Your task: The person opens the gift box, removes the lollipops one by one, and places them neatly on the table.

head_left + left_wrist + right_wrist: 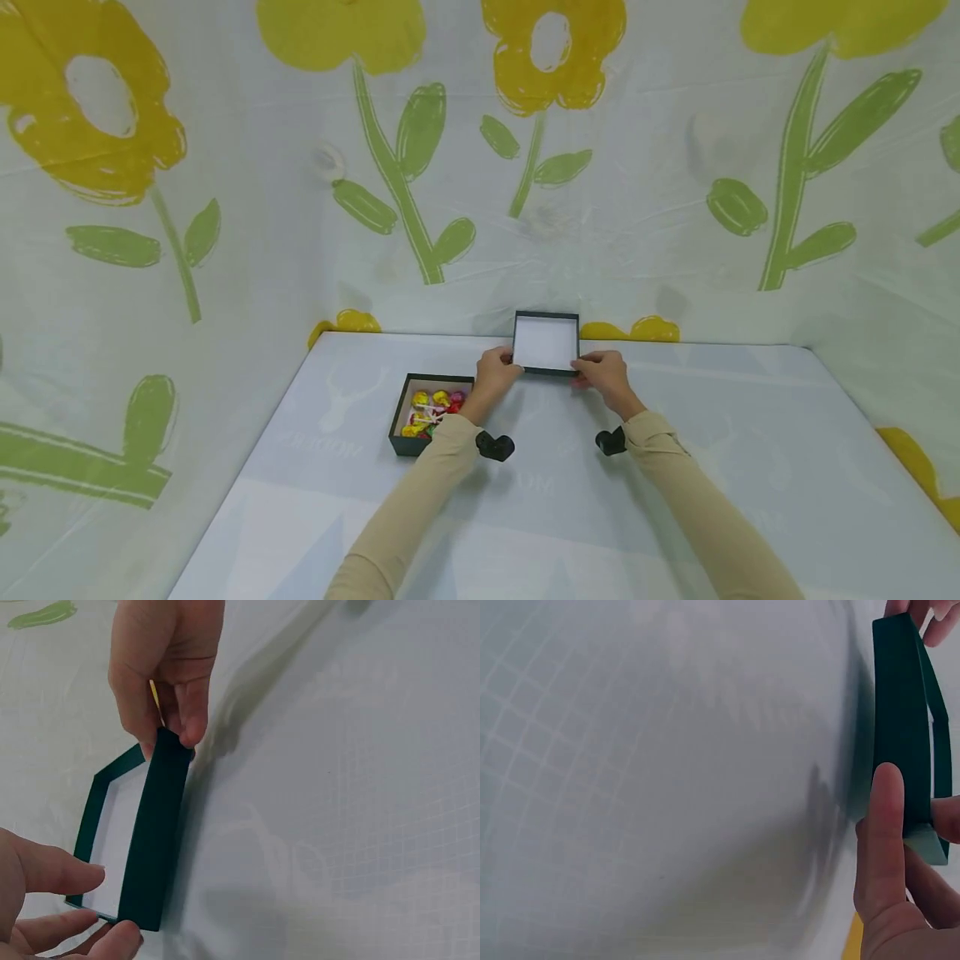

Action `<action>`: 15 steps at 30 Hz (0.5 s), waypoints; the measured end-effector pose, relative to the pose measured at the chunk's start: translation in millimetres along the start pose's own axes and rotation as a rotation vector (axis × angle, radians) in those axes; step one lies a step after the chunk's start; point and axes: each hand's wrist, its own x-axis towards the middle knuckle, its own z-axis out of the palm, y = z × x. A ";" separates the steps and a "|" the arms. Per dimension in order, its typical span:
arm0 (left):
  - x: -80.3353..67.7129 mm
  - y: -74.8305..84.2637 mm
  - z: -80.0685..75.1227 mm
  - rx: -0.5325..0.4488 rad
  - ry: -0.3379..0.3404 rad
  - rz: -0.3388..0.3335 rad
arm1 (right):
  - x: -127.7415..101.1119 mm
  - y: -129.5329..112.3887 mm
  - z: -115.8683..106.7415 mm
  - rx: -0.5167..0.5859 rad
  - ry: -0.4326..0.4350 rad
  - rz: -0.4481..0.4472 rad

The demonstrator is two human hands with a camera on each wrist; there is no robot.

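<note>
A shallow dark green box lid (546, 343) with a white inside is held up near the back edge of the table, its inside facing me. My left hand (497, 379) grips its left lower corner, and my right hand (606, 377) pinches the right lower corner. In the left wrist view the lid (156, 832) shows its green outer side, with fingers at both ends. The right wrist view shows the right hand (900, 900) with a finger along the lid's side (901, 712). Left of my left forearm stands an open green box (408, 446) of wrapped lollipops (429, 408).
The white table (712, 467) has faint printed patterns. A white cloth wall (637, 192) with yellow flowers and green leaves rises behind it and on both sides. Black wrist-worn cameras (495, 447) sit below both hands.
</note>
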 end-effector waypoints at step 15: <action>-2.5 -10.2 18.7 0.010 0.087 -0.038 | 1.0 5.8 6.3 -0.076 0.039 0.096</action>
